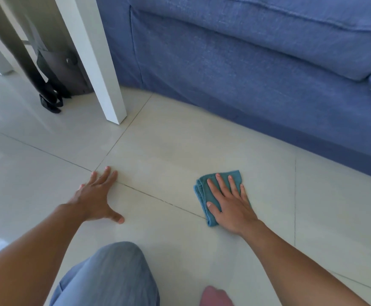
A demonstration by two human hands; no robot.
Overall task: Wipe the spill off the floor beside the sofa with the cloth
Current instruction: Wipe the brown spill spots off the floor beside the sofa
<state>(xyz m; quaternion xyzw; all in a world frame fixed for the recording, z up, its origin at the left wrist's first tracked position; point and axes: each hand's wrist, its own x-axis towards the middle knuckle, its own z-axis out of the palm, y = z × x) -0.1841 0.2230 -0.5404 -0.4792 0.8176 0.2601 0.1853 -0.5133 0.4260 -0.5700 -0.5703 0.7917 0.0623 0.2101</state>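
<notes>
A folded teal cloth lies flat on the pale tiled floor in front of the blue sofa. My right hand presses down on the cloth with fingers spread, covering most of it. My left hand rests flat on the bare tile to the left, fingers apart, holding nothing. No spill stands out on the tiles; a faint dull sheen shows beyond the cloth.
A white table leg stands on the floor at the sofa's left corner. Behind it lie a dark bag and black straps. My knee in blue trousers is at the bottom centre.
</notes>
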